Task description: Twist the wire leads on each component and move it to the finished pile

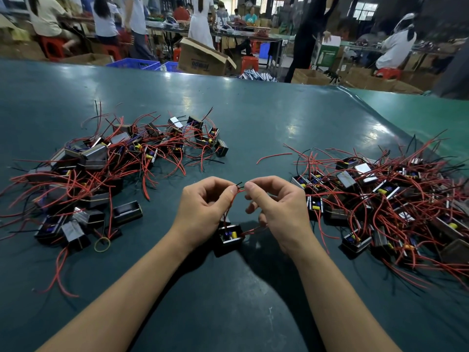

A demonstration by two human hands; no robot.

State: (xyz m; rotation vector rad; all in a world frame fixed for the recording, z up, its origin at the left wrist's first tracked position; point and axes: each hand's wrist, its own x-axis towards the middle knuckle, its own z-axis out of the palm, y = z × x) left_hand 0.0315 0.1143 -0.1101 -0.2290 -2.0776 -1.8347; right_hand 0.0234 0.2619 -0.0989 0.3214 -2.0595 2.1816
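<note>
Head view, centre frame: left hand and right hand both pinch the leads near their tips, component on the bench below. Thin, floppy wire, probably easiest gripped near the ends.

You see the green table under bright light from above, with pale glare patches on its far part. Soft dark shadows lie under your forearms near you. The far workshop is dimmer and a little blurred. The wide lens bends the table edges.
</note>
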